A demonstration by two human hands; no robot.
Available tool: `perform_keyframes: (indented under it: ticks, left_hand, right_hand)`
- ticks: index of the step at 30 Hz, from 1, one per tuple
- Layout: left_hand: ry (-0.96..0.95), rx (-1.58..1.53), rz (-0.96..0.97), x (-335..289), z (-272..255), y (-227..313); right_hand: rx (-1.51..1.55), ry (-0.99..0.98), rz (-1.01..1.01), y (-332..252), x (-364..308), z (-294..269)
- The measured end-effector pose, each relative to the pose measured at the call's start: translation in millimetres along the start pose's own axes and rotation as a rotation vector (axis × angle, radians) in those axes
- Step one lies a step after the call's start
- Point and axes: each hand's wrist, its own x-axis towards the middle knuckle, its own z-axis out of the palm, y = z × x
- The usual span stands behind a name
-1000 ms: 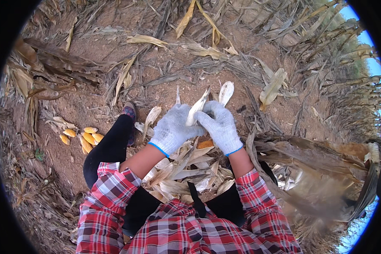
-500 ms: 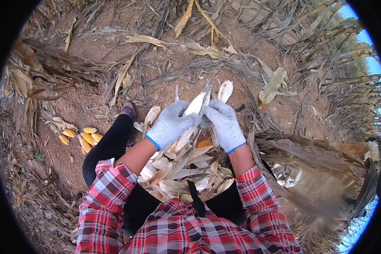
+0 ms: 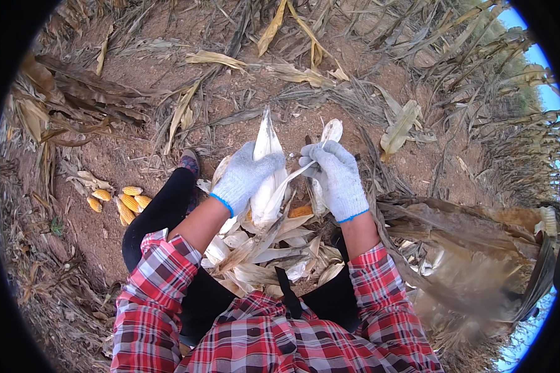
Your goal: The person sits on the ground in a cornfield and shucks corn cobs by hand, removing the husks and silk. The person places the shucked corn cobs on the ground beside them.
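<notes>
An ear of corn (image 3: 269,186) in pale dry husk points away from me, its tip uppermost in the picture. My left hand (image 3: 242,177), in a white knit glove with a blue cuff, is closed around its left side. A strip of husk (image 3: 295,176) peels off the ear toward the right, and my gloved right hand (image 3: 336,174) pinches its far end between thumb and fingers. Below the hands lies a pile of loose husks (image 3: 274,255). A bare orange-yellow cob (image 3: 300,212) shows partly among them. Another pale husk piece (image 3: 331,130) lies behind my right hand.
Several husked yellow cobs (image 3: 129,204) lie on the soil left of my leg (image 3: 162,217). Large dry corn leaves (image 3: 460,217) stick out at the right, partly blurred. Dry stalks (image 3: 74,93) and leaf litter cover the ground around, with standing dry corn (image 3: 516,149) at far right.
My right hand has moved right, away from the ear, drawing a strip of husk with it. The ear has turned more upright in the picture, still in my left hand.
</notes>
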Motion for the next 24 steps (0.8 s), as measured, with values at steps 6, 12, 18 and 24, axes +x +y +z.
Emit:
perform_keyframes:
  ticks: [6,12,18,24]
  left_hand:
    - [-0.047,0.09,0.037,-3.5,-2.4,8.9]
    - [-0.159,0.572,0.156,-16.8,12.9,17.9]
    - [-0.094,0.457,0.144,-17.3,7.5,25.5]
    - [0.028,-0.217,0.002,-8.6,-8.1,11.1]
  right_hand:
    - [-0.171,-0.035,0.049,-2.8,-3.2,-3.9]
    - [-0.505,-0.112,-0.177,15.9,-9.8,10.3]
    - [-0.381,-0.158,-0.135,12.7,-10.3,5.8]
    - [-0.234,-0.381,-0.018,-6.9,-25.6,14.0]
